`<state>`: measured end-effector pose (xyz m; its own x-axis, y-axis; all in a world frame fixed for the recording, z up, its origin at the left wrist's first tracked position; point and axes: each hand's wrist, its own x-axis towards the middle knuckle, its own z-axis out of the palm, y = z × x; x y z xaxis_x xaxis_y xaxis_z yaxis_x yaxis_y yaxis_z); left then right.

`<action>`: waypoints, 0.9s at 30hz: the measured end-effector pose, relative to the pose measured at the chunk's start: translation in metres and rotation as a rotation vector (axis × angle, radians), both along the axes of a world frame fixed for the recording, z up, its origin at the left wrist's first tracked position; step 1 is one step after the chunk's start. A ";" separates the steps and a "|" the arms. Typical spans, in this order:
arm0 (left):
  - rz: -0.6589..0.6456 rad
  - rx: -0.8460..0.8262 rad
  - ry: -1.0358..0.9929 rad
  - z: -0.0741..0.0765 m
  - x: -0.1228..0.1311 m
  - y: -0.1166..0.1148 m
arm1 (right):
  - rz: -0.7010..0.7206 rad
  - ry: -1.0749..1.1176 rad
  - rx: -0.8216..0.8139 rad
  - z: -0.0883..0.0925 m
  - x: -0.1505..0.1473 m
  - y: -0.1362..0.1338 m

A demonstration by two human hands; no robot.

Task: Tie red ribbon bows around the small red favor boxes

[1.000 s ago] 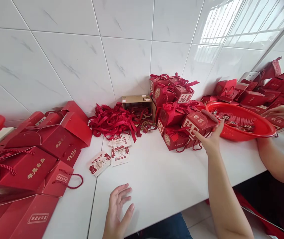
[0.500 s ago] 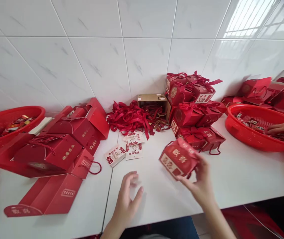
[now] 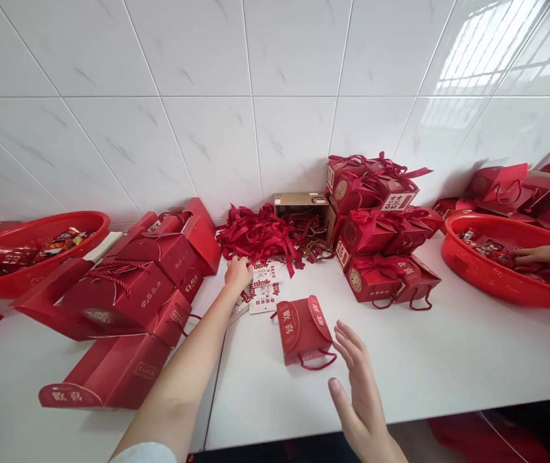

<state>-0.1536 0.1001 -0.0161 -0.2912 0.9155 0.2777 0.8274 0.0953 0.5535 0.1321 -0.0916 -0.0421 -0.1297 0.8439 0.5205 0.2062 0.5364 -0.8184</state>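
A small red gift box [image 3: 303, 331] with a rounded flap and red cord handles sits on the white table before me. My right hand [image 3: 359, 379] is just right of it, fingers stretched and thumb apart, holding nothing. My left hand [image 3: 238, 273] reaches forward to the near left edge of a heap of red ribbons [image 3: 258, 235], above the printed cards [image 3: 265, 292]. Its fingers are bent and partly hidden, so I cannot see whether they grip a ribbon.
Ribbon-tied red boxes [image 3: 381, 231] are stacked at back right, beside an open cardboard box [image 3: 303, 199]. Untied red boxes [image 3: 125, 289] fill the left. Red baskets of sweets [image 3: 96, 225] stand either side; another person's hand [image 3: 535, 257] is in the right basket [image 3: 477, 280].
My right hand has let go of the red gift box, which now rests on the table. My left hand has moved forward to the ribbon heap. The view has shifted slightly.
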 end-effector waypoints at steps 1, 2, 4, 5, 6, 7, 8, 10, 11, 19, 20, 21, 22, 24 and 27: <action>0.008 0.005 0.003 0.002 -0.001 0.000 | -0.030 0.020 0.029 0.003 0.002 -0.004; 0.013 0.016 0.006 0.005 -0.002 -0.002 | -0.064 0.037 0.062 0.006 0.004 -0.007; -0.015 0.097 0.034 0.017 -0.004 -0.012 | -0.127 0.087 0.099 0.015 0.010 -0.012; -0.048 0.154 0.056 0.026 -0.003 -0.020 | -0.143 0.127 0.093 0.020 0.012 -0.014; -0.091 0.219 0.082 0.036 -0.002 -0.031 | -0.142 0.172 0.068 0.025 0.012 -0.015; -0.138 0.271 0.105 0.046 0.002 -0.045 | -0.123 0.214 0.026 0.031 0.011 -0.015; -0.176 0.302 0.121 0.056 0.007 -0.061 | -0.085 0.248 -0.026 0.036 0.008 -0.014; -0.251 0.344 0.137 0.073 0.024 -0.100 | 0.058 0.262 -0.134 0.045 -0.003 -0.010; -0.309 0.347 0.139 0.080 0.034 -0.122 | 0.154 0.250 -0.190 0.048 -0.010 -0.007; -0.655 0.168 0.189 0.071 0.088 -0.249 | 0.412 0.550 -0.626 0.045 -0.050 -0.009; -0.653 0.146 0.137 0.063 0.089 -0.255 | 0.418 0.590 -0.644 0.046 -0.047 -0.008; -0.661 0.125 0.076 0.053 0.089 -0.260 | 0.419 0.616 -0.658 0.046 -0.043 -0.005; -0.671 0.105 0.011 0.041 0.088 -0.264 | 0.408 0.633 -0.676 0.048 -0.037 -0.001; -0.715 0.073 -0.114 0.015 0.089 -0.271 | 0.349 0.673 -0.699 0.052 -0.021 0.010; -0.759 0.019 -0.282 -0.019 0.092 -0.278 | 0.222 0.775 -0.676 0.057 0.006 0.026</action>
<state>-0.0612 -0.1778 -0.0352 0.3460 0.8875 0.3044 0.4914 -0.4478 0.7470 0.1380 -0.0660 0.0146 -0.1502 0.9877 -0.0429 -0.5486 -0.1194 -0.8275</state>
